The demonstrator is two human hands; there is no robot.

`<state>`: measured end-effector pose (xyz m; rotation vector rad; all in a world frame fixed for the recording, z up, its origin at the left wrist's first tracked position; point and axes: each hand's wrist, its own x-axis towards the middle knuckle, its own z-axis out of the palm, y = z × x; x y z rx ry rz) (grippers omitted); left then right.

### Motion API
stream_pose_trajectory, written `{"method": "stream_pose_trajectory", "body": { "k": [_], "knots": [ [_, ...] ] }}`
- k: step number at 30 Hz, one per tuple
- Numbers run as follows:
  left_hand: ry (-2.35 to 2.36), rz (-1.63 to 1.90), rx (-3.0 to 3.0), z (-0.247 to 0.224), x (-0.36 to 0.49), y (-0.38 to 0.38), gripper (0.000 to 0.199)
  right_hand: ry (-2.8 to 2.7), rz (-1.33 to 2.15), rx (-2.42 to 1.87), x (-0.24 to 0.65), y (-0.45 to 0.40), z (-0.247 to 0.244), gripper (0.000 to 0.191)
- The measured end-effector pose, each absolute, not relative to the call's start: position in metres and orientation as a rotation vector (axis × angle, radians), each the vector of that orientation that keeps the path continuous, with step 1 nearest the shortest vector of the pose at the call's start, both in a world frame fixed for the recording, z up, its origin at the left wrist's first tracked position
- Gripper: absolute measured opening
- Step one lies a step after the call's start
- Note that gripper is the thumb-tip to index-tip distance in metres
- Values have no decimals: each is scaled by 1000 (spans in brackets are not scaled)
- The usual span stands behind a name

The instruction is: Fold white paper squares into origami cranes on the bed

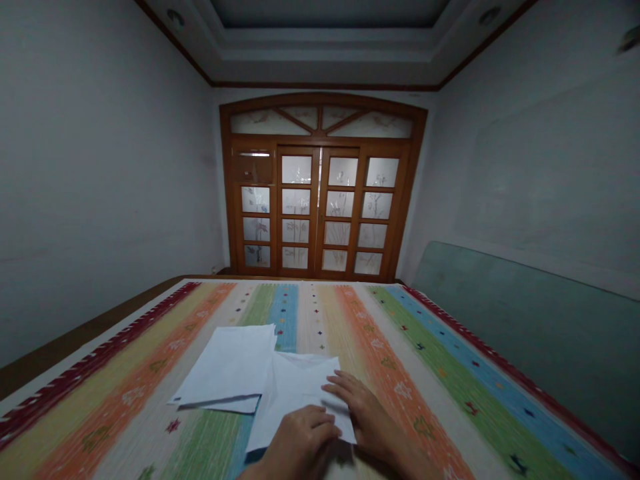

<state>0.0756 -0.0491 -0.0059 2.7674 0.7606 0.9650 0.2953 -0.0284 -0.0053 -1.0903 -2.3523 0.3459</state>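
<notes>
No readable writing anywhere (the white paper sheets (225, 367) look blank).

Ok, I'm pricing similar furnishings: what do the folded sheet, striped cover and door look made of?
The folded sheet looks like thin matte white paper, with crisp creases. The striped cover seems a woven textile, its fibre unclear. The door looks like varnished wood, with frosted patterned glass panes.
</notes>
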Motion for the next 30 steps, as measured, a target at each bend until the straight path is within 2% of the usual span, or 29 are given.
{"method": "stream_pose_trajectory", "body": {
  "k": [3, 4, 7, 10, 14, 19, 25, 30],
  "knots": [
    [784, 854, 2678, -17, 90, -48, 18, -2306, 387, -1107, 305, -23, -7, 34],
    [775, 810, 2652, -19, 92, -48, 16, -2279, 396, -1120, 307, -22, -7, 30],
    [726, 761, 2521, -17, 89, -47, 15, -2215, 389, -1159, 311, -22, -3, 35],
    [797, 821, 2358, -3, 76, -40, 23, -2172, 304, -1200, 303, -26, -2, 37],
    [1095, 732, 2576, 6, 57, -25, 43, -2174, 206, -1255, 279, -35, -6, 41],
    [1250, 458, 2791, -10, 52, -20, 61, -2344, 264, -1333, 259, -41, -15, 53],
    [1310, 387, 2820, -21, 47, -20, 60, -2436, 387, -1441, 257, -41, -14, 60],
    [1483, 458, 2820, -26, 25, -2, 58, -2415, 422, -1501, 259, -41, -11, 67]
  ]
}}
